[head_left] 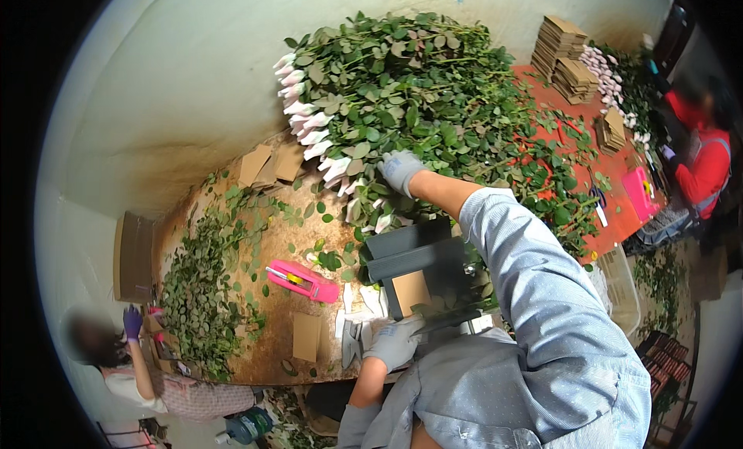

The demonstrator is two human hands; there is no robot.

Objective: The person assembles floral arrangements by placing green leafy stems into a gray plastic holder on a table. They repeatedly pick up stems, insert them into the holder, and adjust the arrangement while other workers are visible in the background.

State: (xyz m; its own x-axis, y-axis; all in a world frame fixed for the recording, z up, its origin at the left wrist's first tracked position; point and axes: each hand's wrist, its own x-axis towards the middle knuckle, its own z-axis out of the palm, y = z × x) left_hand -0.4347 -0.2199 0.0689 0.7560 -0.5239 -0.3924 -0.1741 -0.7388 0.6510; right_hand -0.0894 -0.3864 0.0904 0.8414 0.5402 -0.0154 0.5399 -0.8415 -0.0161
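Pale roses are lying heaped toward the back of the table, heads pointing left. The right hand is reaching in just behind the heads, fingers partly curled; whether they are gripping a stem, I cannot tell. The left hand is resting beside the black stand, its grip also unclear. Lifting slowly, by the stem, would probably be sparing the petals

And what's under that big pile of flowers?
Red tabletop peeks out beneath the right side of the flower pile. Whatever is under its thick middle can't be seen; leaves cover it.
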